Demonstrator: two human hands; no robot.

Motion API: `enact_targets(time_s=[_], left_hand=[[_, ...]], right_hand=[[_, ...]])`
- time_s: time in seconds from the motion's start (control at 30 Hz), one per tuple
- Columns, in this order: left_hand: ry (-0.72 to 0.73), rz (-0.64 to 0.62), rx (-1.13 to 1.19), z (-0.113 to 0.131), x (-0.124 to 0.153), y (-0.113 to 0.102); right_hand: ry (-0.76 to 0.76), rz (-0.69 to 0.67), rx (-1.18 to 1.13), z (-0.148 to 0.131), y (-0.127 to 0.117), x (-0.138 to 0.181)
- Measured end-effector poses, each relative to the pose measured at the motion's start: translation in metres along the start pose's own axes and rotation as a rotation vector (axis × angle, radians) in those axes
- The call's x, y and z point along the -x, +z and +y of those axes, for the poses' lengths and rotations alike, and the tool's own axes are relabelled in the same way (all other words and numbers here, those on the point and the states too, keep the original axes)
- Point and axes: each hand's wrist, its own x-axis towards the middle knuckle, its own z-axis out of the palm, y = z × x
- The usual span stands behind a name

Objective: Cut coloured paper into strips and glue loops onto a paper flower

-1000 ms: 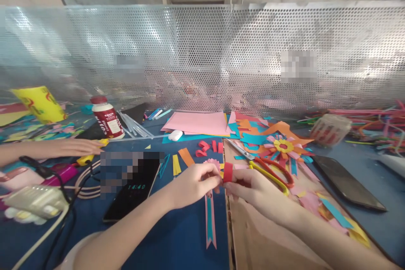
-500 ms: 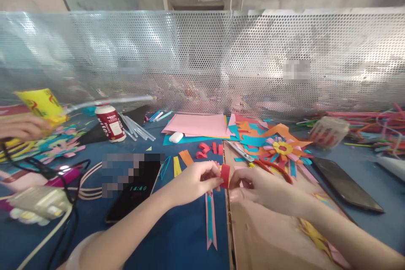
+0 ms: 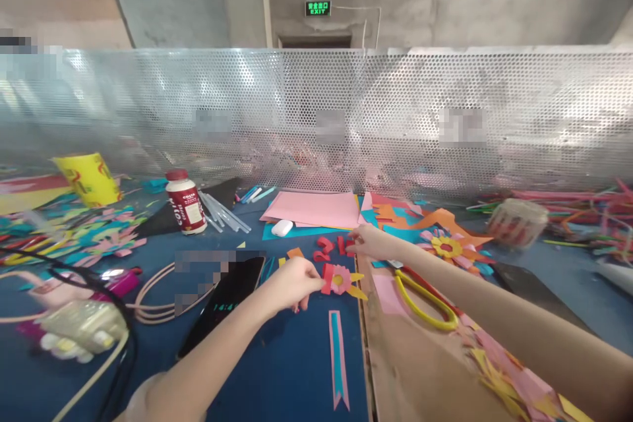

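Observation:
My left hand (image 3: 299,280) pinches the edge of a small paper flower (image 3: 340,279), which has a pink body, a yellow centre, yellow pointed petals and a red paper loop. Farther off, my right hand (image 3: 368,241) has its fingertips closed on a red paper strip (image 3: 351,248). Red paper curls (image 3: 324,249) lie between the hands. Below the flower, a pink and blue paper ribbon (image 3: 339,356) with a notched end rests on the blue table. Scissors with yellow and red handles (image 3: 428,322) lie partly under my right forearm.
Pink paper sheets (image 3: 316,209) and a white case (image 3: 282,228) lie ahead. To the left are a phone (image 3: 242,290), a bottle (image 3: 186,204), a yellow roll (image 3: 91,179) and cables. A finished-looking paper flower (image 3: 448,247) and a plastic cup (image 3: 517,221) stand right.
My right hand has left the piece in my left hand and reached forward to the red strips. The left hand has shifted left and down, uncovering the flower. Another person's hand at left is gone.

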Motion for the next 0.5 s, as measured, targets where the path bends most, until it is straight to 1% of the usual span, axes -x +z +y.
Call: enact_targets(time_s=[0.1, 0.17, 0.33, 0.5], left_hand=[[-0.004, 0.107, 0.006, -0.001, -0.003, -0.005], [-0.005, 0.143, 0.005, -0.002, -0.005, -0.006], [0.009, 0.131, -0.036, -0.009, -0.013, -0.003], [0.004, 0.102, -0.086, -0.016, -0.019, -0.002]], right_hand=[[0.014, -0.009, -0.022, 0.004, 0.005, -0.006], [0.02, -0.006, -0.034, 0.004, 0.004, -0.004], [0.058, 0.015, -0.064, -0.002, 0.0, 0.005], [0.052, 0.03, -0.102, -0.001, 0.012, 0.008]])
